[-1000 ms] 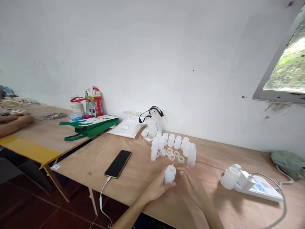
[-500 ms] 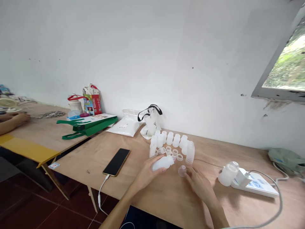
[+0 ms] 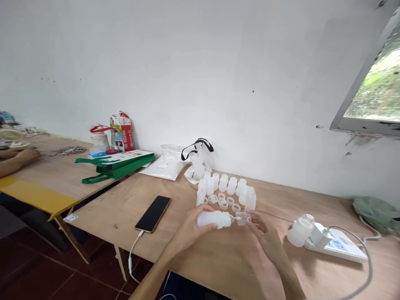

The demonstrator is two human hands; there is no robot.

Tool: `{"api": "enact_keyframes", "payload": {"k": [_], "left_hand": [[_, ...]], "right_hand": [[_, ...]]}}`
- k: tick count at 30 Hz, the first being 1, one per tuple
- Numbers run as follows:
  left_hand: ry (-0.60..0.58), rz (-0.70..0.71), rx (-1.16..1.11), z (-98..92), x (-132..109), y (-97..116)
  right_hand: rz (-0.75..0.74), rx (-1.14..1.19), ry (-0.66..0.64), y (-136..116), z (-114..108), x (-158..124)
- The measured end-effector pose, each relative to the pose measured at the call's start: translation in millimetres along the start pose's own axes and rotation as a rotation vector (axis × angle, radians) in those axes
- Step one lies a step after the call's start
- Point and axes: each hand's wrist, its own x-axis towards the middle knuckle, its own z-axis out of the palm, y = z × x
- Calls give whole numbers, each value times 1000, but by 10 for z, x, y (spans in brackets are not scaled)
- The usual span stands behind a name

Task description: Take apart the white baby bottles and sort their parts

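Note:
My left hand (image 3: 191, 223) is wrapped round a white baby bottle (image 3: 215, 219), which lies on its side with its clear nipple (image 3: 233, 218) pointing right. In my right hand (image 3: 261, 227), a clear dome cap (image 3: 242, 218) is pinched between the fingers, its open end facing the nipple. The nipple's tip is at the cap's mouth; how far inside it reaches I cannot tell. Just behind the hands lie several translucent rings (image 3: 230, 201). An arc of white bottles (image 3: 231, 186) stands round them, with a stack of clear caps (image 3: 250, 198) at its right end.
A black phone (image 3: 153, 213) on a cable lies left of my hands. To the right, a capped bottle (image 3: 301, 230) touches a white power strip (image 3: 339, 243). White bags (image 3: 165, 161) stand by the wall. A green bag (image 3: 125, 162) and another person's arm (image 3: 20, 158) are on the left table.
My right hand has lifted the clear cap off the table and brought it to the nipple. The bottle has turned level, its nipple now pointing right.

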Motion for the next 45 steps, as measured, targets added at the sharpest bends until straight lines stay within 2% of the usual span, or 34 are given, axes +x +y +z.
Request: {"api": "enact_keyframes", "payload": {"k": [3,10,17,25,30,36,43,45], "left_hand": [[-12,6,-21,-9,-17,52],[-63,25,-25,19,-49,75],[-67,33,-45,52,-62,55],[-69,-16,-65,71,-52,71],[-12,132,49,55,-54,79],[-35,300,112,58,-107,68],[-86,421,201,74,-207,127],[-80,400,184,94,-201,133]], "right_hand": [[-5,178,42,-131,-25,-26],[-32,300,-46,-230,-3,-74],[-32,249,-165,-227,62,-132],[-39,146,-110,-207,95,-143],[51,214,-153,-163,179,-121],[0,167,-137,-134,189,-114],[-10,191,-163,-169,120,-162],[-20,214,-190,-196,86,-169]]}}
